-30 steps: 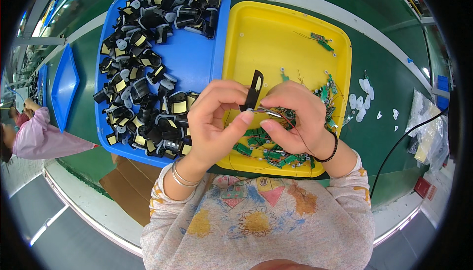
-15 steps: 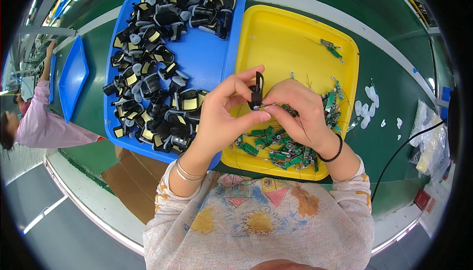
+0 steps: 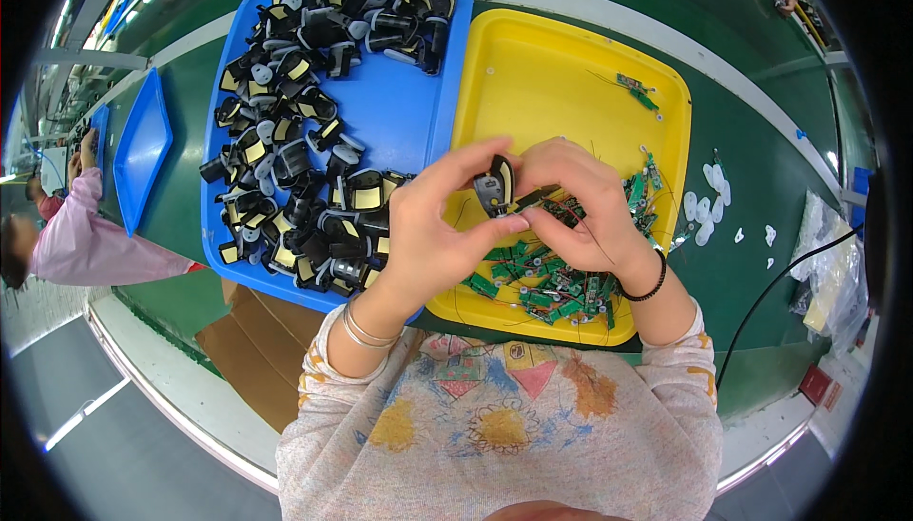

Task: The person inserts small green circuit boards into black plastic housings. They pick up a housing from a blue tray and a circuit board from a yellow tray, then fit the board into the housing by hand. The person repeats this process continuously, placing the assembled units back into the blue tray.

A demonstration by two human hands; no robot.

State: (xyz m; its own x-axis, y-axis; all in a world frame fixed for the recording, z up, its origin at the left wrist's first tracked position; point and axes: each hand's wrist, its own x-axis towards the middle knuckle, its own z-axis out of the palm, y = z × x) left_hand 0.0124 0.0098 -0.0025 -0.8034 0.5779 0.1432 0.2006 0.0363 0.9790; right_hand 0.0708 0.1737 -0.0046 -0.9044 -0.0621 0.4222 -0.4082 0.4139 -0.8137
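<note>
My left hand (image 3: 439,212) is closed on a black plastic housing (image 3: 494,188), pinched between thumb and fingers, with its grey inner side and a pale strip showing. Against its right edge my right hand (image 3: 592,205) pinches a small dark circuit board (image 3: 538,197) with thin wires trailing down. Fingers hide part of the board, so I cannot tell how far it sits in the housing. Both hands are over the yellow tray (image 3: 533,36), where green circuit boards (image 3: 561,293) with wires lie heaped at the near side.
Black housings with yellow pads (image 3: 285,150) fill much of the blue tray (image 3: 399,112) on the left. White oval pieces (image 3: 706,209) and a clear plastic bag (image 3: 825,274) lie to the right, near a black cable (image 3: 761,300). A co-worker in pink (image 3: 90,236) is at far left.
The black housing has turned, so its grey inner side now faces up. My right hand has tilted the board beside it. Another person's hand has appeared at the far upper right.
</note>
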